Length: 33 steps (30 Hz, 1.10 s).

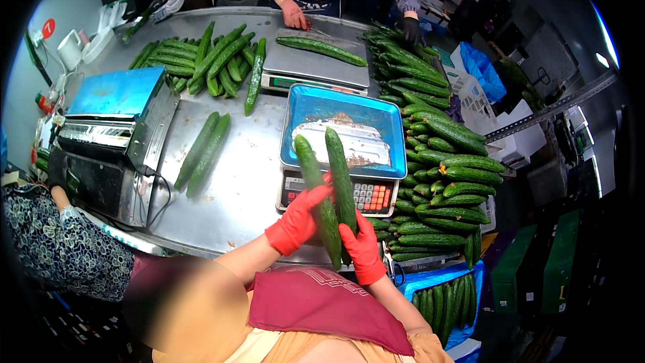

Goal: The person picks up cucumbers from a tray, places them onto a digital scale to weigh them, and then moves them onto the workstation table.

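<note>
Red-gloved hands [295,222] curled shut, ea. gripping 1 of 2 cukes [342,178] btwn them.

Smooth rubbery gloves [293,228], bumpy-skinned cucumbers [341,178] — shiny smudged metal tabletop [238,212] — matt cloth apron [316,312].

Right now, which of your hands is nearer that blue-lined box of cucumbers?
Right. The right hand is left of the blue-lined box; the left hand is farther left.
</note>
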Each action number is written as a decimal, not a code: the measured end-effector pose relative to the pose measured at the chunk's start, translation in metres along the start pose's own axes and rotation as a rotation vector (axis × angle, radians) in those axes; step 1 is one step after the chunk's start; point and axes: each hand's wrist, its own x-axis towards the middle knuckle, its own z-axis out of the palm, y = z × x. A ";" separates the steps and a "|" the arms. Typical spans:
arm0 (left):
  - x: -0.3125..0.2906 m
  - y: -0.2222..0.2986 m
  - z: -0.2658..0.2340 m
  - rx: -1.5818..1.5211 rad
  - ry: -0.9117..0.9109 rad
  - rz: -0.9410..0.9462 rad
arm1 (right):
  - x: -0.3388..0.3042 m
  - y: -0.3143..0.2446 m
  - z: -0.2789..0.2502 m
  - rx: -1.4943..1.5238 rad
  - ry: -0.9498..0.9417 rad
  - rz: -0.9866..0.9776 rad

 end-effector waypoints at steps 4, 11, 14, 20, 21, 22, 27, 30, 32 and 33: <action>0.008 0.007 -0.002 -0.034 -0.099 -0.147 | 0.001 -0.011 0.005 -0.385 0.021 -0.168; 0.014 0.011 -0.005 -0.138 -0.198 -0.176 | -0.007 -0.023 0.023 -0.418 0.074 -0.032; 0.014 0.018 -0.003 -0.194 -0.194 -0.205 | -0.004 -0.037 0.037 -0.380 0.107 -0.078; 0.016 0.040 -0.008 -0.219 -0.164 -0.274 | -0.006 -0.071 0.014 -0.383 0.081 0.098; 0.019 0.038 -0.010 -0.220 -0.153 -0.283 | -0.003 -0.071 0.013 -0.412 0.200 -0.022; 0.020 0.039 -0.013 -0.232 -0.176 -0.312 | 0.002 -0.075 0.007 -0.404 0.200 -0.068; 0.028 0.039 -0.015 -0.249 -0.234 -0.455 | 0.059 -0.085 -0.003 -0.152 0.163 0.037; 0.032 0.033 -0.007 -0.224 -0.190 -0.534 | 0.081 -0.067 -0.006 0.081 0.111 -0.017; 0.032 0.029 -0.002 -0.141 -0.069 -0.565 | 0.079 -0.066 -0.004 0.081 0.100 0.022; 0.032 0.028 0.001 -0.148 -0.088 -0.572 | 0.078 -0.064 -0.003 0.103 0.100 0.020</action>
